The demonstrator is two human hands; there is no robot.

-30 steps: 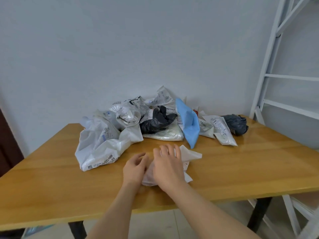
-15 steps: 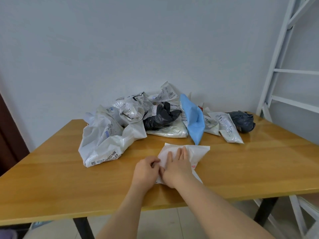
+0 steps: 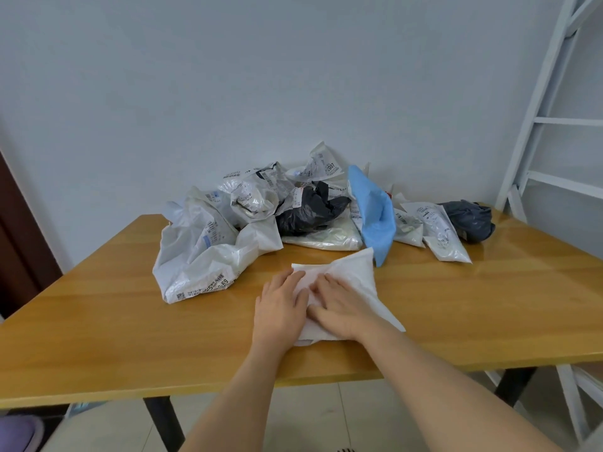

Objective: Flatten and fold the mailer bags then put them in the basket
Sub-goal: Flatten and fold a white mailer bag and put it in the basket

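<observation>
A small white mailer bag (image 3: 355, 275) lies on the wooden table (image 3: 489, 308) near its front edge, partly flattened, one corner pointing up toward a blue bag. My left hand (image 3: 282, 305) presses flat on the bag's left part with straight fingers. My right hand (image 3: 339, 305) presses flat on its middle, fingers spread toward the left hand. Behind lies a heap of crumpled mailer bags: a large white one (image 3: 202, 256), a black one (image 3: 310, 210), a blue one (image 3: 373, 220) and a dark grey one (image 3: 471, 220). No basket is in view.
The heap sits against a white wall at the table's back edge. A white metal ladder frame (image 3: 538, 125) stands at the right. A dark door edge (image 3: 16, 230) is at the left. Tiled floor shows below the table's front edge.
The white bag has been spread wider and flatter. Both hands slid over it and now press side by side; my left hand went from curled at the bag's edge to flat on it.
</observation>
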